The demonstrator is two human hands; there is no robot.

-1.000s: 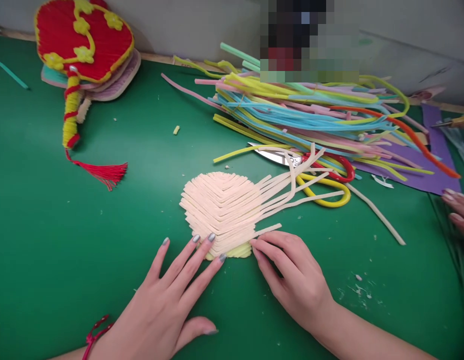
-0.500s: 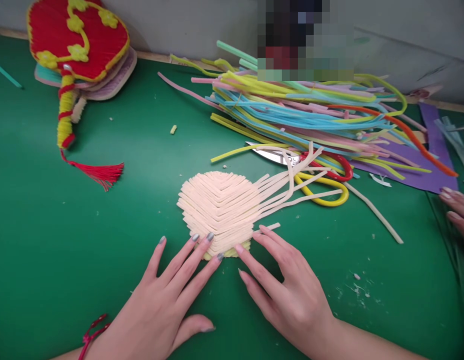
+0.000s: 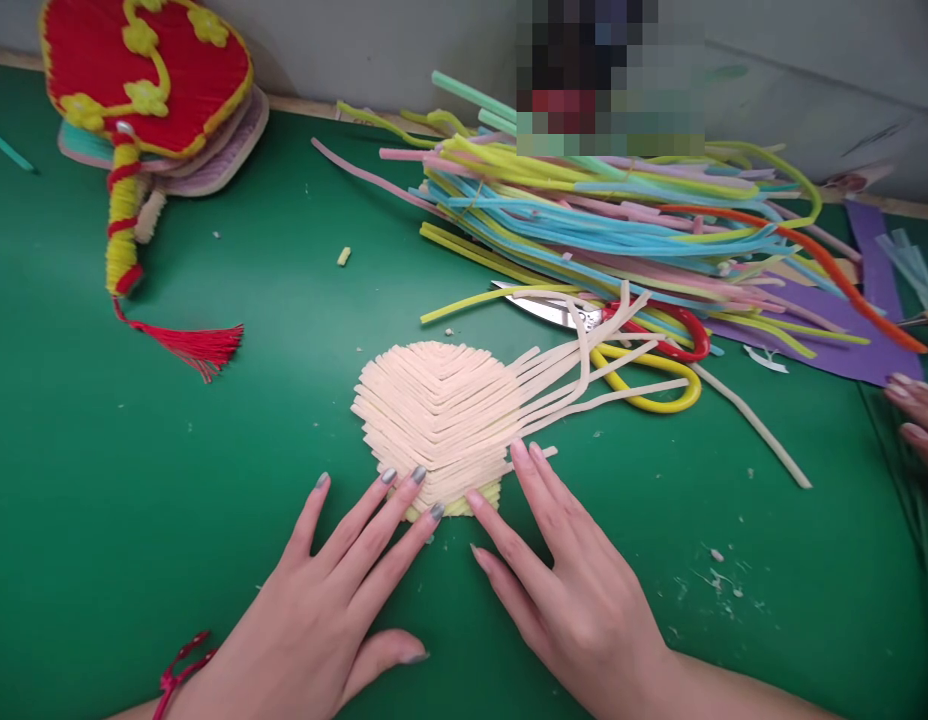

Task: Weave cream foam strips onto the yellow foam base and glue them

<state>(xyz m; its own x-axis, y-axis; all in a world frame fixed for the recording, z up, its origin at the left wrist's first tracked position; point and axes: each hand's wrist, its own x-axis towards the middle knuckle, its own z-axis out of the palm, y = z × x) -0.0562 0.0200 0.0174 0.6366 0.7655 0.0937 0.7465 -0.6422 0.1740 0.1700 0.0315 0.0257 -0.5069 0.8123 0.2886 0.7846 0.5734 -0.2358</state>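
A leaf-shaped piece made of cream pipe cleaners [image 3: 438, 410] lies flat on the green table, its strips meeting in a V down the middle. Yellow-green strips [image 3: 479, 498] show under its lower edge. Several uncut cream ends [image 3: 561, 385] stick out to the right, over the scissors. My left hand [image 3: 344, 580] is spread, fingertips pressing on the piece's lower left. With fingers stretched out, my right hand [image 3: 576, 590] touches the lower right edge, near a short cream end [image 3: 535, 458]. Neither hand grips anything.
Scissors [image 3: 648, 390] with red and yellow handles lie before a heap of coloured pipe cleaners [image 3: 599, 225]. A red fan [image 3: 156, 70] with a tassel rests at back left. Purple sheet [image 3: 831, 345] and another person's hand [image 3: 918, 410] are at the right.
My right hand's fingers have shifted slightly, the index and middle fingers reaching a little farther up along the right edge. My left hand stays put. The view has shifted slightly.
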